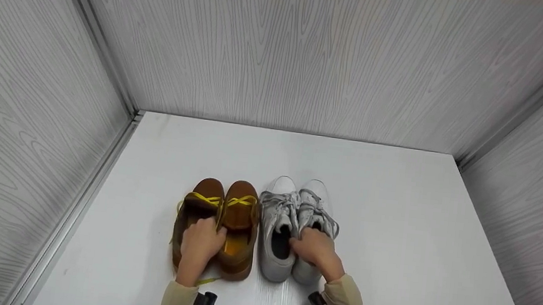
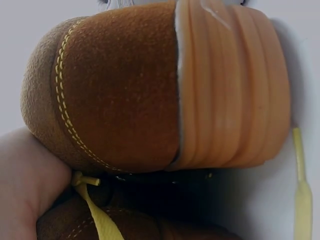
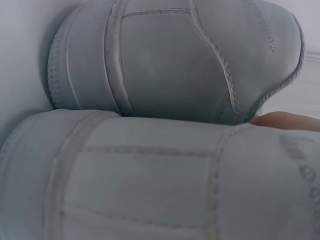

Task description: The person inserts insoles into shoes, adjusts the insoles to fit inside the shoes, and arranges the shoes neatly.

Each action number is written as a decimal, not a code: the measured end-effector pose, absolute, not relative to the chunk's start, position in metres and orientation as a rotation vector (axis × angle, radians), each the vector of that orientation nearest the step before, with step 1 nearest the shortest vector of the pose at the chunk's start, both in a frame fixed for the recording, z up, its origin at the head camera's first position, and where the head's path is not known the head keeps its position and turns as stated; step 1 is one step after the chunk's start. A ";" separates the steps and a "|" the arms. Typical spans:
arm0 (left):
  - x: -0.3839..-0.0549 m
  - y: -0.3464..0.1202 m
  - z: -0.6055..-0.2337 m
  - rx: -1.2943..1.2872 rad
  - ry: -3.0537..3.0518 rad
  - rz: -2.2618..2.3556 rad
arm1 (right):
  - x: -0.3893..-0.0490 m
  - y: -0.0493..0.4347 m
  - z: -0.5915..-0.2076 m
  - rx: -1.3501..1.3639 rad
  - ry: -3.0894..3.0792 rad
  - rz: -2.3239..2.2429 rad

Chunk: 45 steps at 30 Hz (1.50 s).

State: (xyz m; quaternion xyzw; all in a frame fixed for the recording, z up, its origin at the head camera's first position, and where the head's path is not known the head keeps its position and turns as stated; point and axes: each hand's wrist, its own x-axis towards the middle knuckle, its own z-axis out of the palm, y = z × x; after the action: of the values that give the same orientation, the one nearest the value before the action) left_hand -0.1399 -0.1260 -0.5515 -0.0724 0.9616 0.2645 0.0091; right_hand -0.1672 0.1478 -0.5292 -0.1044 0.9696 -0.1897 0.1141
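Note:
A pair of brown suede shoes with yellow laces stands side by side: the left shoe (image 1: 209, 186) and the right shoe (image 1: 234, 268). My left hand (image 1: 202, 240) reaches into the left shoe's opening, its thumb over the adjoining sides, gripping the pair there. Close by in the left wrist view is a brown heel (image 2: 120, 90) with a ridged tan sole. To the right stand two white sneakers with grey laces, the left one (image 1: 276, 271) and the right one (image 1: 317, 187). My right hand (image 1: 316, 249) pinches their adjoining collars, thumb toward the left sneaker's opening.
Both pairs stand on a white tabletop (image 1: 376, 197), toes pointing away from me. Grey wood-grain panels enclose it, with a back wall (image 1: 280, 58), a left wall (image 1: 19, 128) and a right wall (image 1: 541, 148). A loose yellow lace end (image 1: 208, 281) lies behind the brown heels.

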 end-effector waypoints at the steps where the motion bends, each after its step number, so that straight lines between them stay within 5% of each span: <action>1: -0.140 -0.126 -0.551 -0.227 3.001 0.822 | -0.167 0.147 -0.529 -0.296 2.837 -0.559; 23: -0.165 -0.093 -0.545 -0.086 3.079 0.772 | -0.182 0.187 -0.527 -0.271 3.194 -0.694; 45: -0.241 -0.042 -0.545 -0.140 3.179 0.827 | -0.240 0.208 -0.522 -0.176 3.167 -0.693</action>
State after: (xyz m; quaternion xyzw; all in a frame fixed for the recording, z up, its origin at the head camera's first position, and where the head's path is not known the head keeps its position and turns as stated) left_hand -0.2413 -0.0419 -0.5445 -0.0424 0.9644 0.2508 -0.0731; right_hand -0.2404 0.2083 -0.5221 -0.0542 0.9741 -0.2133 -0.0526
